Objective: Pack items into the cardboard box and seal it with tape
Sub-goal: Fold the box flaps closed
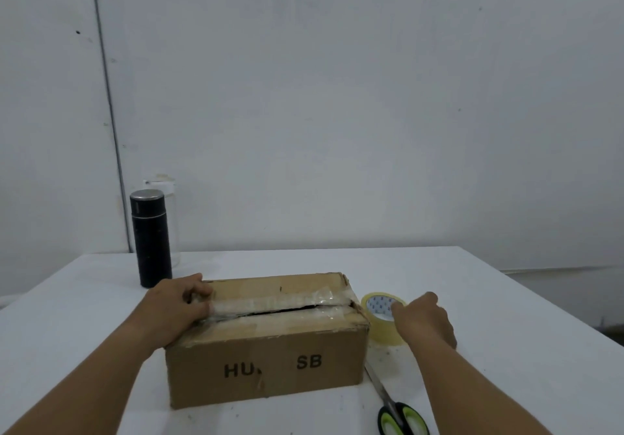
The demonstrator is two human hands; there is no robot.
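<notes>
A brown cardboard box [270, 363] sits in the middle of the white table, its top flaps folded down with a narrow dark gap along the seam and old clear tape over it. My left hand [175, 309] lies flat on the box's top left corner, fingers pressing the flaps. A roll of clear tape [380, 313] stands on its edge just right of the box. My right hand [423, 321] grips that roll from the right side, fingers over its rim.
Green-handled scissors [400, 416] lie on the table [506, 350] near the box's front right corner. A black flask with a silver lid [151, 237] stands behind the box at the left, a clear container behind it. A white wall rises past the table's far edge.
</notes>
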